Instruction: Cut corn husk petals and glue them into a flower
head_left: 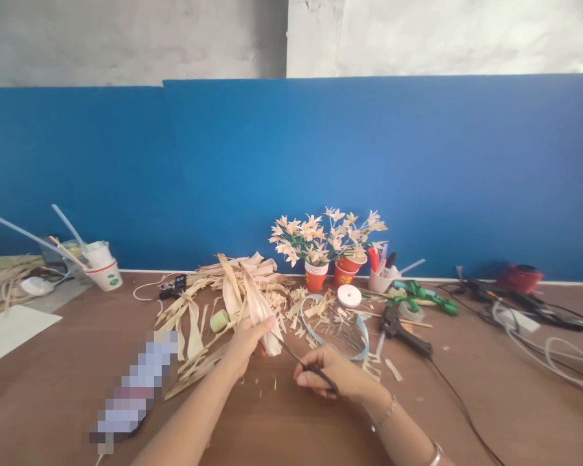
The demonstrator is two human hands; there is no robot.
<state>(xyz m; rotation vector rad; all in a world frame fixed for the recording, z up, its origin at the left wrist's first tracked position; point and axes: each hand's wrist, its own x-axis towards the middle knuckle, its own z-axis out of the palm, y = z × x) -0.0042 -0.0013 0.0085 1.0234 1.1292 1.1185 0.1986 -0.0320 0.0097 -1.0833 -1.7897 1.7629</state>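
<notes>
My left hand [249,341] is closed on a pale dried corn husk [258,303], which sticks up and away from me with its lower end hanging past my fingers. In my right hand [331,370] is a pair of dark-handled scissors [315,370], fingers wrapped through the handles. The blades point up and left at the husk's lower end; whether they are parted I cannot tell. Behind my left hand lies a heap of dried husks [194,323], with a pale green roll [219,320] beside it. Small husk scraps [315,317] are scattered beyond the scissors.
Husk flowers [311,236] stand in red paper cups [315,277] at the back. A black glue gun [405,331] with its cord lies right, near a blue ribbon [362,333] and white spool [349,296]. Cables [558,353] lie far right; a blurred-out object [136,388] lies left.
</notes>
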